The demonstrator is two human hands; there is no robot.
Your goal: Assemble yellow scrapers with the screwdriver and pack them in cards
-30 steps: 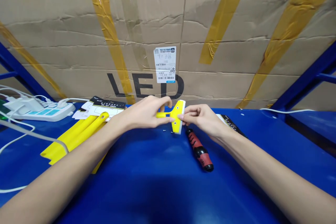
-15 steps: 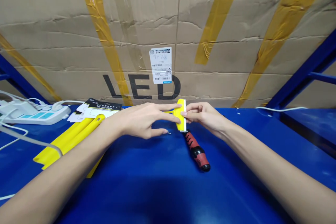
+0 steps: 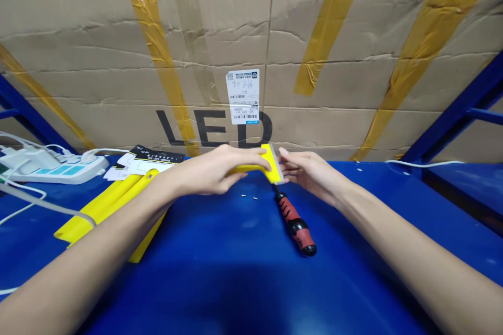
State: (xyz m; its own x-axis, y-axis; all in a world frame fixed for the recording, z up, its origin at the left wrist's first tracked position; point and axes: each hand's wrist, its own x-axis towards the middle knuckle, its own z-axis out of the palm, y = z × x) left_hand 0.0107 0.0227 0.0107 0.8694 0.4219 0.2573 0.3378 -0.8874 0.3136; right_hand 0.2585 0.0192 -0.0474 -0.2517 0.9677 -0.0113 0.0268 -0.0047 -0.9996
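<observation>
A yellow scraper (image 3: 270,164) with a pale blade edge is held above the blue table. My left hand (image 3: 214,170) is closed round its handle, thumb below and index finger along the head. My right hand (image 3: 310,174) is beside the blade edge, its thumb raised away from the bent fingers. Whether those fingertips touch the scraper I cannot tell. Under the scraper head lies a screwdriver (image 3: 295,222) with a red and black handle, its tip hidden. Two small screws (image 3: 249,197) rest on the table just below my left hand.
Yellow sleeve-like pieces (image 3: 104,209) and black-and-white printed cards (image 3: 147,159) lie at the left. Behind them is a white power strip (image 3: 74,170) with plugs and cables. A large taped cardboard box (image 3: 220,36) stands along the back, between blue metal frame bars (image 3: 451,110).
My left hand has wrapped round the scraper's handle, and the scraper has tilted. My right thumb has lifted off the scraper head. Two screws now show on the table.
</observation>
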